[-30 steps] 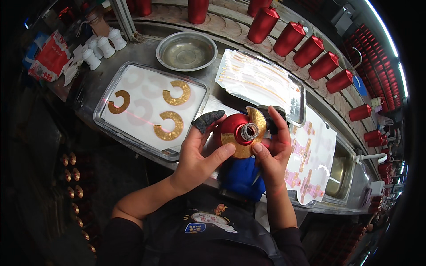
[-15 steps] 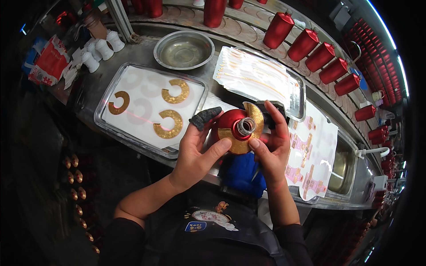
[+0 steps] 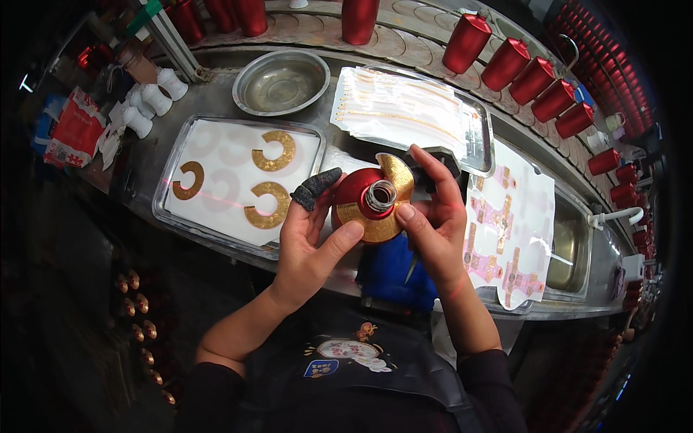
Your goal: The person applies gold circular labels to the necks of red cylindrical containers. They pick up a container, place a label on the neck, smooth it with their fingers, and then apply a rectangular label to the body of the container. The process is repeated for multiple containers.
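Note:
A red bottle [image 3: 355, 187] is tipped with its bare threaded neck [image 3: 380, 195] toward me. My left hand [image 3: 309, 245] is wrapped round its left side, the thumb on its shoulder and a black cover on one finger. A gold, C-shaped decal [image 3: 380, 230] curves round the shoulder below the neck. Its upper right end stands up off the bottle. My right hand [image 3: 440, 234] presses the decal with the thumb beside the neck; its index finger is raised and the other fingers are partly hidden behind the bottle.
A metal tray [image 3: 160, 195] holds white paper with several gold C-shaped pieces. Behind are a steel bowl [image 3: 245, 61] and a sheet of thin gold strips [image 3: 393, 108]. Pink-and-gold decals [image 3: 498, 216] lie at right beside a sink [image 3: 570, 252]. Red bottles [image 3: 468, 43] line the conveyor.
The view has shifted slightly. My hands keep hold of the bottle and decal, and the right thumb has moved up a little along the decal, closer beside the neck.

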Tool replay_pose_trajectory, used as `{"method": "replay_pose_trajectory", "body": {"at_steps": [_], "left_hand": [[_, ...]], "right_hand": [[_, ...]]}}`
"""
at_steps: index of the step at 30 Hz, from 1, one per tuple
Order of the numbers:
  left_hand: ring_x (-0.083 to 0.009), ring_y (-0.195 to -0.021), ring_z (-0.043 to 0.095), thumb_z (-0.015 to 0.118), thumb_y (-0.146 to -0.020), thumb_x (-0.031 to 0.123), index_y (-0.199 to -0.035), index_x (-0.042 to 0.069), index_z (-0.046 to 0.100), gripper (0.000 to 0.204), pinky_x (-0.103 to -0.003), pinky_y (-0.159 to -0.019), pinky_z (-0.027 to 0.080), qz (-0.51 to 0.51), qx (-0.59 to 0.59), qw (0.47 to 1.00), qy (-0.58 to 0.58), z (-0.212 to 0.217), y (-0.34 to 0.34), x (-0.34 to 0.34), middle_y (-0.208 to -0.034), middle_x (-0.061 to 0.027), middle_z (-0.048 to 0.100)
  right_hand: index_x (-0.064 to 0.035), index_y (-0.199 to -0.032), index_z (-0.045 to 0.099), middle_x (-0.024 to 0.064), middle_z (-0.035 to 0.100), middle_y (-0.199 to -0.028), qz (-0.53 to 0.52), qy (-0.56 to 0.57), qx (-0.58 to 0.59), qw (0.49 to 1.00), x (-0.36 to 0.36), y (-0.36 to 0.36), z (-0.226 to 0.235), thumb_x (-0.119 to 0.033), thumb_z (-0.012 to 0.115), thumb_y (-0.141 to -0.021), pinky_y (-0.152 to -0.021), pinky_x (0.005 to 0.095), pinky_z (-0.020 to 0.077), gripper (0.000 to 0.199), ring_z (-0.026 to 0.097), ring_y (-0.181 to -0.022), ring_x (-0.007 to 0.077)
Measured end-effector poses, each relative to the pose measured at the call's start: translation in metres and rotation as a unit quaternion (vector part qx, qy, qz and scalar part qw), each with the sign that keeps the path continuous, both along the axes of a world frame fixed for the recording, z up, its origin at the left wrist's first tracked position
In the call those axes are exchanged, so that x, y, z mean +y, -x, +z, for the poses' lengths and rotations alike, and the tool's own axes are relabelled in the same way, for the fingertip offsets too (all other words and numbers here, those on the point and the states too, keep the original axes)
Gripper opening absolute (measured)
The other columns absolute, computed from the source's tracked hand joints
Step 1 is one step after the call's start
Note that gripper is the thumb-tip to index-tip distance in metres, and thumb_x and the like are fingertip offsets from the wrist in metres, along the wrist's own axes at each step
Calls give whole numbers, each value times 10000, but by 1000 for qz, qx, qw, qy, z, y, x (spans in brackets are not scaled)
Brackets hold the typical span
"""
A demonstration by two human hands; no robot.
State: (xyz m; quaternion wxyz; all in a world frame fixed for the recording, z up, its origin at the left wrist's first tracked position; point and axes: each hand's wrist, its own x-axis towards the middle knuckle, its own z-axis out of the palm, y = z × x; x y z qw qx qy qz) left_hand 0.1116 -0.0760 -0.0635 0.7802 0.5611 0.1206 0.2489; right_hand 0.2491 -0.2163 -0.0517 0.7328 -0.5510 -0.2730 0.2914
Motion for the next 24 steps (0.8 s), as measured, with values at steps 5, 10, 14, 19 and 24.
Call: {"method": "replay_pose_trajectory", "body": {"at_steps": [5, 10, 14, 19, 24], "left_hand": [[-243, -1382, 456, 714, -925, 50, -1475, -26, 373, 653, -384, -1197, 317, 3, 6, 1000, 3, 1, 0, 0, -1461, -172, 475], [-244, -1380, 459, 703, -928, 49, -1473, -22, 377, 639, -387, -1196, 319, 0, 17, 1000, 2, 3, -1, -1, -1457, -173, 478], [-246, -1394, 441, 704, -930, 74, -1477, -12, 379, 642, -390, -1193, 322, 16, 16, 1000, -18, 2, 0, -1, -1477, -176, 449], [-312, -1348, 451, 800, -873, 411, -1496, -44, 307, 916, -435, -1135, 380, 91, -86, 922, -367, -18, 9, -12, -1455, -217, 343], [-289, -1296, 507, 756, -921, 422, -1471, -93, 249, 908, -395, -1066, 437, 112, -48, 945, -304, -27, 7, -24, -1411, -196, 386]], "right_hand": [[7, -1526, 396, 96, 463, -1493, -5, -14, 22, 1000, 0, 2, 1, -23, 697, -903, -708, 165, 482, 693, 622, -837, 28], [-29, -1516, 433, 82, 476, -1464, -25, -11, -39, 999, 3, 2, -6, -49, 733, -887, -637, 144, 436, 697, 557, -738, -8], [-33, -1509, 445, 78, 486, -1446, -27, -19, -41, 999, 4, 4, -6, -61, 742, -881, -619, 141, 420, 695, 528, -703, -19], [-32, -1505, 452, 75, 507, -1426, -25, -4, -57, 998, 3, 2, -7, -79, 756, -870, -603, 142, 414, 706, 516, -693, -20], [-27, -1508, 451, 71, 524, -1406, -40, 20, -108, 993, 3, 0, -4, -86, 764, -859, -599, 145, 413, 723, 508, -686, -21]]}}
